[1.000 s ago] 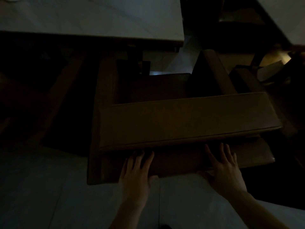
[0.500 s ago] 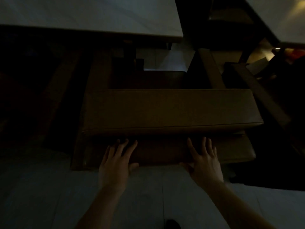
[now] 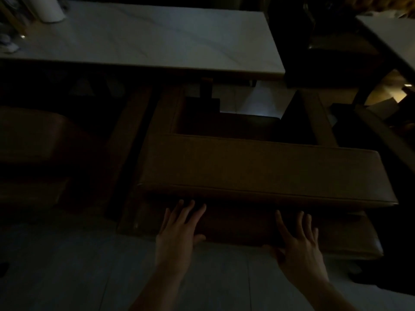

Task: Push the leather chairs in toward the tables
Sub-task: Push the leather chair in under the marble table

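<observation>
A brown leather chair (image 3: 258,167) stands in front of me, its wide padded backrest toward me and its seat facing a pale marble-topped table (image 3: 157,39). The front of its armrests lies just below the table's near edge. My left hand (image 3: 179,230) lies flat against the back of the chair below the backrest cushion, fingers spread. My right hand (image 3: 296,241) presses the same surface further right, fingers spread, thumb under the lower edge. The scene is very dim.
A second brown leather chair (image 3: 33,153) stands to the left by the same table. Another table (image 3: 386,37) and dark furniture sit at the right. A white cylinder (image 3: 50,10) stands on the table's far left. Pale floor tiles (image 3: 89,277) lie under me.
The chair has moved away from me toward the table and straightened out of its earlier slant. Both hands stayed flat on its back. More of the tabletop has come into view.
</observation>
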### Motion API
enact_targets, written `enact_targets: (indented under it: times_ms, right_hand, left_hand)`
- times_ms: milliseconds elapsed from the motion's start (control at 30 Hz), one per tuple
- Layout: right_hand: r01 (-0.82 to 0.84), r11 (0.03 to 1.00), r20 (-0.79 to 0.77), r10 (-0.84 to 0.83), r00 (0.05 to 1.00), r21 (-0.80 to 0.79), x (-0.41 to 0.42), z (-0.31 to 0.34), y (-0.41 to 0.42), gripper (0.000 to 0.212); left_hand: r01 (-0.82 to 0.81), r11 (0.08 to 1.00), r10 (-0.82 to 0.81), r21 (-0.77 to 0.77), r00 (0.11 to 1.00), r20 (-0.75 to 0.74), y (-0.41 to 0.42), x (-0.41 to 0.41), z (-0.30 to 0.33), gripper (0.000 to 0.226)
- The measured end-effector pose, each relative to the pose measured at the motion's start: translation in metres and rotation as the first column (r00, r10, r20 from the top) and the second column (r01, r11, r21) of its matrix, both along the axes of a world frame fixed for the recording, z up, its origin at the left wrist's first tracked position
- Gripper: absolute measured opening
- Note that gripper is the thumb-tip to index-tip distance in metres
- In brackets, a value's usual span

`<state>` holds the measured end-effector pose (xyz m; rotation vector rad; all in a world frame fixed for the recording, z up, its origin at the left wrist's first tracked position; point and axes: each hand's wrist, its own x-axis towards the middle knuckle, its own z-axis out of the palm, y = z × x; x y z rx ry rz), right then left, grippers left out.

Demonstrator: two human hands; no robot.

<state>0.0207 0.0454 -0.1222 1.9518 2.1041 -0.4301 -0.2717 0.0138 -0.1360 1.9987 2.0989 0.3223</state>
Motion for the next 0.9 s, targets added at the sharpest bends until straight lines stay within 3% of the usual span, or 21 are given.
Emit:
enact_targets:
  times_ms: [367,700,900]
  right_hand:
    - [-0.029,1.0,0.013,0.029,1.0,-0.009,0.005,0.007,0.041,0.092]
    - [-0.024,0.998,0.066,0.021,0.998,0.051,0.005,0.009,0.03,0.09]
    - [-0.025,1.0,0.064,0.024,0.998,0.005,0.009,0.015,0.018,0.083]
  left_hand:
    - [-0.02,1.0,0.02,0.022,1.0,0.013,0.037,0.009,0.0,0.074]
    - [-0.041,0.999,0.04,0.027,0.999,0.036,0.032,0.016,0.001,0.071]
    - [-0.052,0.999,0.052,0.012,0.997,0.056,0.025,0.02,0.003,0.071]
